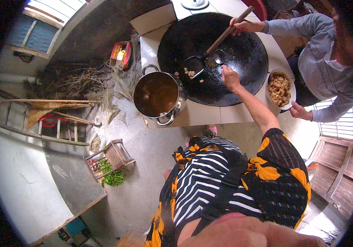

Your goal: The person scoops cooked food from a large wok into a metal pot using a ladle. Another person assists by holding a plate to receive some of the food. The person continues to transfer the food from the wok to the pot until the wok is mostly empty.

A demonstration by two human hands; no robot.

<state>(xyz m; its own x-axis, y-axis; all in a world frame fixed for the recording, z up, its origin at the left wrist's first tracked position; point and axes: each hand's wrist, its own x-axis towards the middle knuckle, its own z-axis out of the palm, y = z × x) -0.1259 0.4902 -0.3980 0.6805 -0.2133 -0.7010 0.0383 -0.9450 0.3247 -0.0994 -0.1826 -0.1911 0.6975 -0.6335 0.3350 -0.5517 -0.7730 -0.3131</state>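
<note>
My right hand [230, 78] is over the large black wok [241, 89], its fingers closed on the short visible end of a utensil, probably a spoon. Beside it, the wooden handle [226, 34] of a wide cooking tool, held by a co-worker's hand [241, 26], slants down into the wok. Small pale food pieces [190, 73] lie at that tool's head. The co-worker's other hand [300, 110] holds the rim of a white bowl [292, 95] full of browned food pieces [279, 88]. My left hand is out of view.
A steel pot [181, 95] of brown liquid stands at the tiled stove's [204, 112] left corner. A metal lid [195, 3] lies behind the wok. The co-worker [327, 64] is at the right. On the floor to the left are dry branches [80, 80], a wooden stool [118, 154] and green vegetables [114, 177].
</note>
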